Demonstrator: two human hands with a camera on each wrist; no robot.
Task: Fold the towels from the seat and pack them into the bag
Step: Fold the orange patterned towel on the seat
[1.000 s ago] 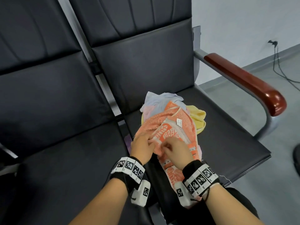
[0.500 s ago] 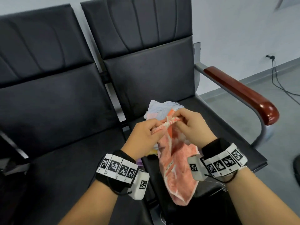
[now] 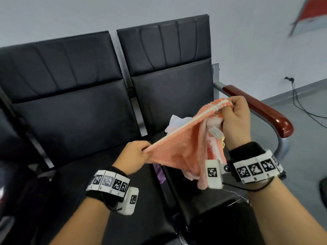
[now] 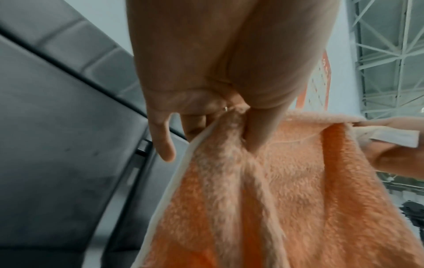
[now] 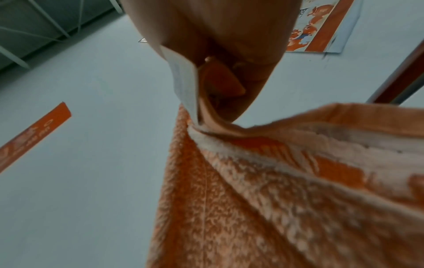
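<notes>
An orange towel [image 3: 178,149] with a white hem hangs in the air above the right seat, stretched between both hands. My left hand [image 3: 136,156] pinches its lower left corner, and the left wrist view shows thumb and fingers closed on the orange towel [image 4: 263,181]. My right hand [image 3: 231,119] grips the upper right corner, held higher; the orange towel [image 5: 263,190] drops away from that hand with a white care label beside it. Behind it, a small pile of pale towels [image 3: 177,123] lies on the right seat, mostly hidden. No bag is recognisable.
Two black padded seats [image 3: 74,121] stand joined in a row against a pale wall. A red-brown armrest [image 3: 260,110] runs along the right seat's far side. A black cable [image 3: 299,101] trails over the grey floor at right. A purple cloth [image 3: 159,172] shows between the seats.
The orange towel went from lying on the pile to being lifted and pulled open; my hands have moved apart, the right one up and to the right, the left one down and left.
</notes>
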